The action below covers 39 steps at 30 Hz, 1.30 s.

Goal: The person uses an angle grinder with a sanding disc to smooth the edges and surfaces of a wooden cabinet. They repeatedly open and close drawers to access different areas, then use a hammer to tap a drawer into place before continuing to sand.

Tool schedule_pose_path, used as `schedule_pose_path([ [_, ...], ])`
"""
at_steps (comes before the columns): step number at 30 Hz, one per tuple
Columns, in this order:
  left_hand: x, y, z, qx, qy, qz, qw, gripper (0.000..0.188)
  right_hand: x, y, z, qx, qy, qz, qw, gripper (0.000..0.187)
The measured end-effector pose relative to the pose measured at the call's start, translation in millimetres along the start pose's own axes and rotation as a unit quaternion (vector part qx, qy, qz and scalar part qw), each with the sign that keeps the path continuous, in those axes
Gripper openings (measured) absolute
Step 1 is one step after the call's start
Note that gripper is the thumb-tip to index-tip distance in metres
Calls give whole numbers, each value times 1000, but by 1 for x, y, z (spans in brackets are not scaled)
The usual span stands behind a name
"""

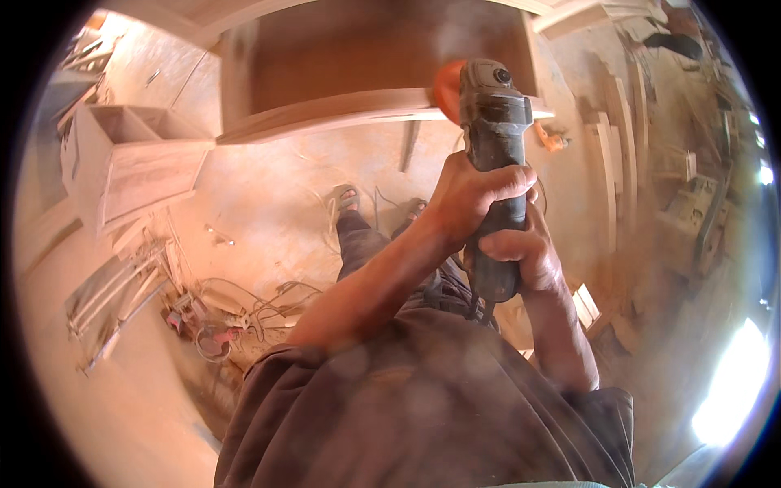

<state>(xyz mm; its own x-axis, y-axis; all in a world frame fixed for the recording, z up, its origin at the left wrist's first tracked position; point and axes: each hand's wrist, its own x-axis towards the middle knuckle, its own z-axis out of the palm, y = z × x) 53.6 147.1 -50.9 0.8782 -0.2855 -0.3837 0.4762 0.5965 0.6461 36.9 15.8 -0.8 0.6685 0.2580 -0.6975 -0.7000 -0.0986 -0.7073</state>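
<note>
Both of my hands are wrapped around a dark angle grinder [498, 134]. My left hand [480, 189] grips its body nearer the head, the thumb lying across it. Further back, my right hand [527, 250] closes around the rear of the body. An orange disc [448, 89] on the grinder's head meets the front rail of a wooden frame [342, 110], near the rail's right end. Behind the rail lies a brown panel [350, 53]. The disc's contact edge is partly hidden by the tool's head.
A small wooden cabinet [154, 167] stands at the left. Tangled cords and tools [215, 325] lie on the floor at lower left, beside long clamps [122, 305]. Wooden boards [618, 154] lie at the right. An orange tool [551, 137] sits beyond the rail's right end.
</note>
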Motion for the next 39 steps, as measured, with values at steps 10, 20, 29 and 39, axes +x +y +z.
schedule_pose_path([
  [10, -81, 51, -97, -84, 102, 70, 989, 29, 26, -2, 121, -66, -101, 22, 992, 48],
  [20, -129, 78, -144, -96, 155, 75, 980, 37, 39, 6, 185, -68, -188, 33, 979, 51],
  [29, -131, 83, -137, -126, 180, 37, 975, 29, 33, -1, 187, -86, -200, 36, 976, 71],
  [39, -105, 56, -117, -105, 136, 52, 984, 41, 23, -8, 148, -80, -165, 76, 980, 69],
])
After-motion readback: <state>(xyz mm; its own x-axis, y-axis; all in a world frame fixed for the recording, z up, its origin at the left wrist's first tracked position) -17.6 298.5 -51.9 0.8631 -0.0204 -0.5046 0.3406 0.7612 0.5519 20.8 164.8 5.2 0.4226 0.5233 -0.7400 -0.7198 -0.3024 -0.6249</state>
